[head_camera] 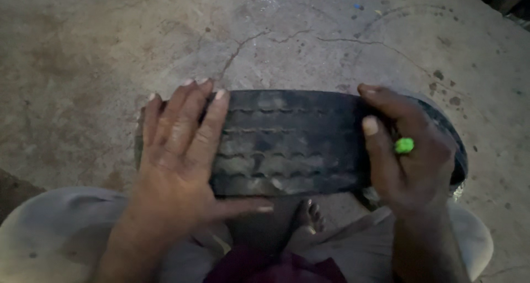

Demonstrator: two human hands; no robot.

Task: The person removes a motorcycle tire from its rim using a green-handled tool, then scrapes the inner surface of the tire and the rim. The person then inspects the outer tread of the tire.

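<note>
The tire (292, 145) stands on its tread on the cracked concrete floor (110, 51) just beyond the person's bare foot (309, 217), steadied upright by the left hand (182, 156) pressed flat and the right hand (408, 156) curled over it, hands apart at opposite ends.

The tyre (292, 145) at the frame's centre was black, its tread ribbed in wavy grooves. A bright green ring (404, 145) showed right of centre. The cracked floor (88, 51) was grey-brown.
</note>
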